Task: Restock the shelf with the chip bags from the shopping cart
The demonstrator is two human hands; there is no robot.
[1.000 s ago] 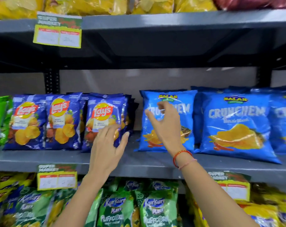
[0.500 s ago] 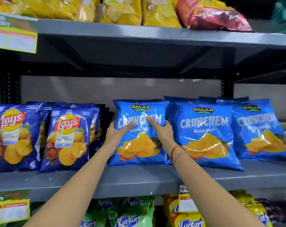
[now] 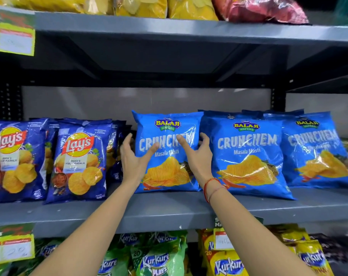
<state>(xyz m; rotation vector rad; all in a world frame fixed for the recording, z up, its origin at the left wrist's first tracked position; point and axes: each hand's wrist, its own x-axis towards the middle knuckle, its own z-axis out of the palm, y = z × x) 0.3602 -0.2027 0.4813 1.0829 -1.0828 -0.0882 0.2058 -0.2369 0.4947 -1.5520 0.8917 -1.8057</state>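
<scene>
A blue Balaji Crunchem chip bag (image 3: 166, 172) stands upright on the grey middle shelf (image 3: 169, 210). My left hand (image 3: 134, 160) is at its left edge, with the thumb across the front and the fingers behind the side. At the right edge, my right hand (image 3: 198, 156) has its thumb on the front and its fingers curled between this bag and the neighbouring Crunchem bag (image 3: 246, 156). Both hands hold the bag between them. No shopping cart is in view.
Another Crunchem bag (image 3: 316, 150) stands further right. Rows of dark blue Lay's bags (image 3: 77, 162) fill the shelf's left side. Yellow bags (image 3: 141, 6) and a red bag (image 3: 258, 8) lie on the upper shelf. Kurkure bags (image 3: 157, 259) sit below, behind a price tag (image 3: 10, 248).
My left hand left the Lay's bags and came to the Crunchem bag's left edge. My right hand stayed on that bag. My view shifted right along the shelf.
</scene>
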